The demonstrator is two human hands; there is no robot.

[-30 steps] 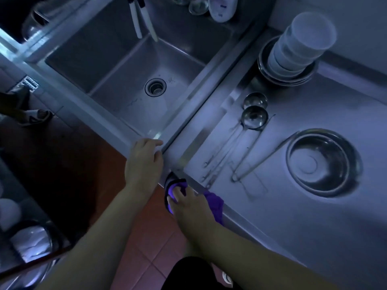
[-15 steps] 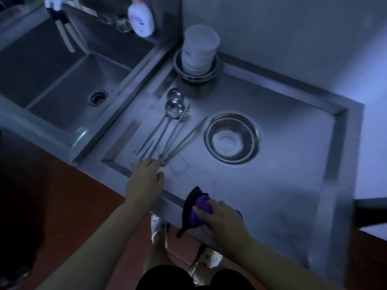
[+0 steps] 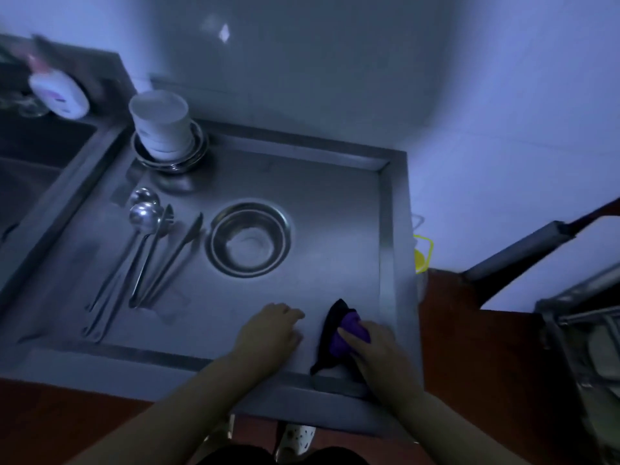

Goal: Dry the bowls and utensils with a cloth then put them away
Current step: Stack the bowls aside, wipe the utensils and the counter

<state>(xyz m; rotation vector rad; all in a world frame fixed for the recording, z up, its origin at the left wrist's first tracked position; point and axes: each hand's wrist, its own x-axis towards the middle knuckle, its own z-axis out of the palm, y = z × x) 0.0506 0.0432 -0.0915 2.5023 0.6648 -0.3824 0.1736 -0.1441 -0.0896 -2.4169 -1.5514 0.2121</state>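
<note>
Cloth: the purple-and-dark cloth [image 3: 339, 337] lies bunched on the steel table [image 3: 335, 203] near its front edge, under the right hand [image 3: 375, 350], whose fingers [image 3: 349, 333] curl over the wad and grip it.
Left hand: the left hand [image 3: 268, 333] rests palm-down on the table just beside the cloth, its fingers loosely together and holding nothing.
Metal bowl: a single steel bowl [image 3: 249, 238] sits upright beyond both hands, nearer the left hand, apart from everything else.
Utensils: long-handled spoons [image 3: 144, 216] and other utensils [image 3: 174, 256] lie side by side further left of the left hand, handles toward the table front.
Stacked bowls: a white stack [image 3: 162, 124] stands on metal plates at the far-left corner.
Progress: judged from the scene, nothing has yet been picked up for drying.
Risk: the tall stack looks top-heavy and could topple if knocked by a reaching arm; wet steel may slip from the fingers; the close-packed utensils could scatter if one is dragged out.
Writing: a white bottle [image 3: 60, 94] by the sink carries a label, too blurred to read.
</note>
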